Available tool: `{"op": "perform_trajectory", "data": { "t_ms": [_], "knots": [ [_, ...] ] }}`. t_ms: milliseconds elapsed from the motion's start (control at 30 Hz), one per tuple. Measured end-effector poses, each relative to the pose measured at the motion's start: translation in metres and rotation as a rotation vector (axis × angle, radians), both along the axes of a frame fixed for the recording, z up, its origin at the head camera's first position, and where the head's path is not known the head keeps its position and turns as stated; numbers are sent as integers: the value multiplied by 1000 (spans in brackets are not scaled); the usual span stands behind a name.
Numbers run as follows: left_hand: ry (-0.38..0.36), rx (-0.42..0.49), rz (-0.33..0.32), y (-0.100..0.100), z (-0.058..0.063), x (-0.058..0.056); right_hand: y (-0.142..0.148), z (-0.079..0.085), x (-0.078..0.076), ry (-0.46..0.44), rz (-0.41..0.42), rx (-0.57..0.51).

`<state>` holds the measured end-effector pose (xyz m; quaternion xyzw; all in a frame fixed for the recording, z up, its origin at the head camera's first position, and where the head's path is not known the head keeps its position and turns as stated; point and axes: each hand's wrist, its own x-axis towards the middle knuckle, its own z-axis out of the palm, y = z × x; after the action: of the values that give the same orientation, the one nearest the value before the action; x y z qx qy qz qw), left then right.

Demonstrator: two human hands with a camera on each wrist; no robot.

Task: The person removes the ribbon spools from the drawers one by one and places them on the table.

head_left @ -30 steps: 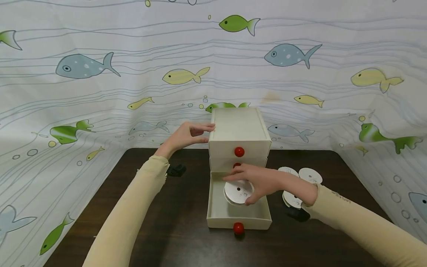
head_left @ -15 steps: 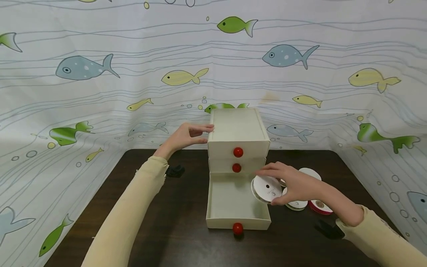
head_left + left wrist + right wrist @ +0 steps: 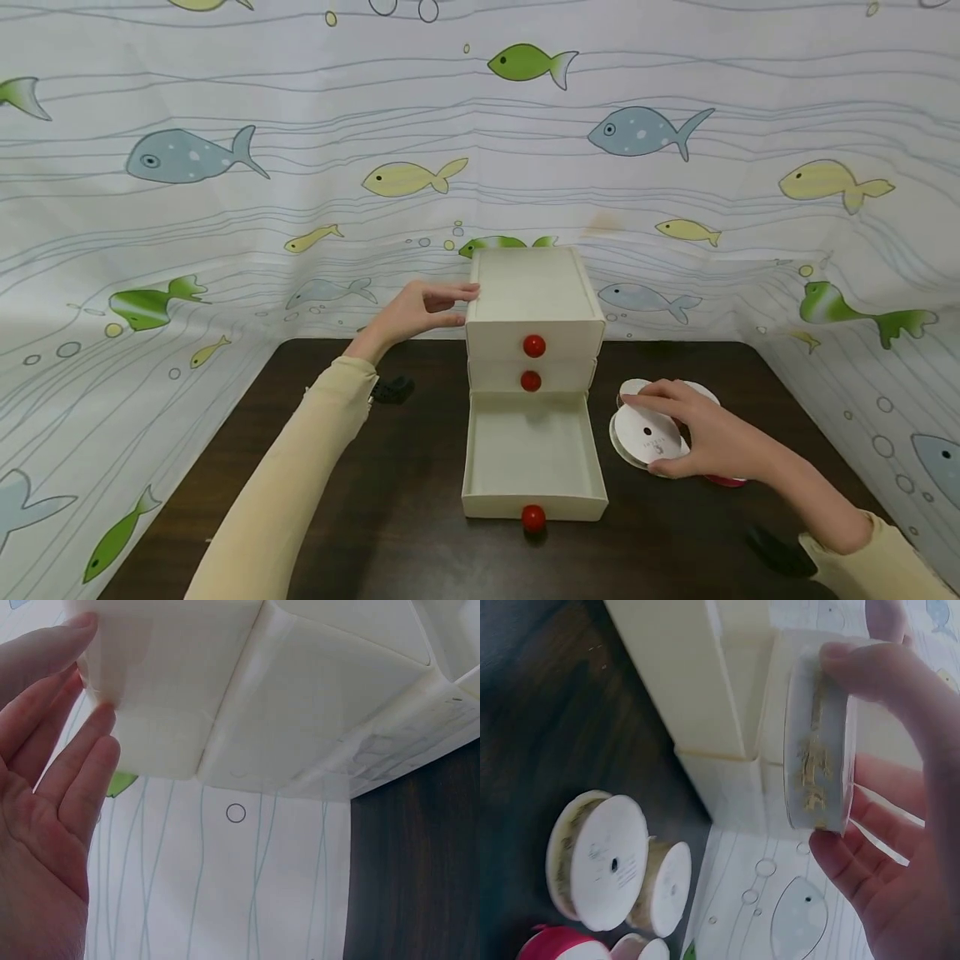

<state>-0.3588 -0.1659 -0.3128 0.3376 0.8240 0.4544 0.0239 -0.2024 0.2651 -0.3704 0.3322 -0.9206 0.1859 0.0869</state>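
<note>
A cream drawer cabinet (image 3: 535,287) with red ball knobs stands on the dark table. Its bottom drawer (image 3: 495,507) is pulled out with nothing inside. My left hand (image 3: 408,315) rests fairly straight fingertips against the cabinet's upper left side, as the left wrist view also shows. Right of the drawer, my right hand (image 3: 708,433) holds a white ribbon spool (image 3: 637,435) between thumb and fingers. In the right wrist view this spool (image 3: 806,772) shows pale ribbon with a gold pattern round its edge, and it is above the table.
Several other ribbon spools (image 3: 615,862) lie on the table at the right, partly hidden behind my right hand in the head view. One has red ribbon (image 3: 544,943). A fish-patterned sheet (image 3: 337,108) hangs behind the dark table (image 3: 405,533).
My right hand has lifted the ribbon spool out of the bottom drawer and carried it right, over to the other spools. The left hand has stayed at the cabinet's side.
</note>
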Motion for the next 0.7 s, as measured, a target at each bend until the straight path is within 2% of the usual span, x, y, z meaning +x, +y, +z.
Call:
{"op": "perform_trajectory", "data": {
  "t_ms": [167,267,533,700],
  "knots": [
    [-2,-11,3,-1,-1,0,10,-12,5,94,-17,3],
    [6,-21,4,-1,1,-1,16,-20,6,113,-38,28],
    [-14,-28,-4,0,5,-2,30,-39,13,35,-86,40],
    [-16,-41,1,-1,6,-1,35,-51,18,17,-107,75]
  ]
}}
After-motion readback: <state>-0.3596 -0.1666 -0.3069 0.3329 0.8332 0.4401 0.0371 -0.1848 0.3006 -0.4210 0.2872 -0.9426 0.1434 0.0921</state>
